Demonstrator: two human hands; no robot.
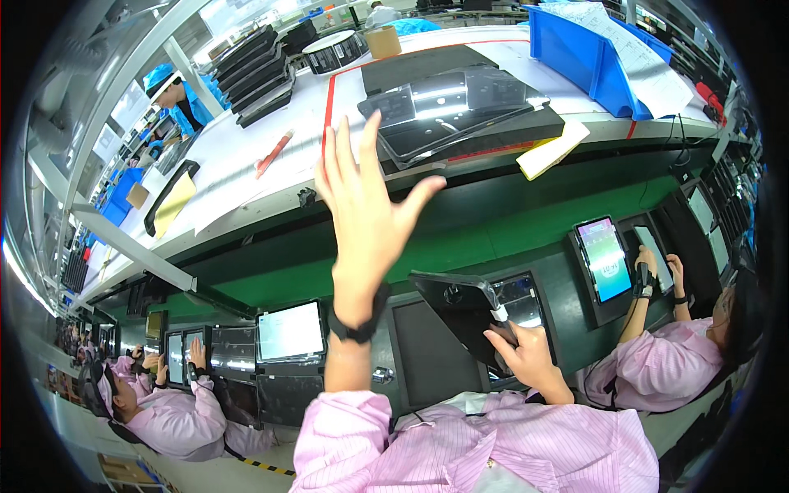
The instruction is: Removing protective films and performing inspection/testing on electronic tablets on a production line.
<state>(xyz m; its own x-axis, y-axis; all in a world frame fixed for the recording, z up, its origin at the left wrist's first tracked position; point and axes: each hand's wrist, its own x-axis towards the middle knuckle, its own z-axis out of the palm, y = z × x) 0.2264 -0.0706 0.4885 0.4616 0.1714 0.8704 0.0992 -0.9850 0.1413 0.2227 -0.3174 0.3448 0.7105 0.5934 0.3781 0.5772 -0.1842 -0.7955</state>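
Note:
My left hand [362,197] is raised over the front edge of the upper shelf, fingers spread and holding nothing. Its fingertips overlap the near left corner of a clear plastic tray [448,107] in the picture; whether they touch cannot be told. That tray rests on a dark flat board [493,135]. Down at the bench, my right hand [530,361] grips a dark tablet [456,311] by its lower right part, tilted, with its camera side showing. A black rectangular tray [431,349] lies left of the tablet, and another tray [519,300] with shiny contents is partly behind it.
On the white shelf [234,156] are stacked black trays [255,78], a tape roll [383,41], a red marker [274,154] and a blue bin [575,57] with papers. A lit tablet [604,259] stands right, beside a co-worker [657,361]. Another co-worker [177,415] sits left, near a bright screen [291,332].

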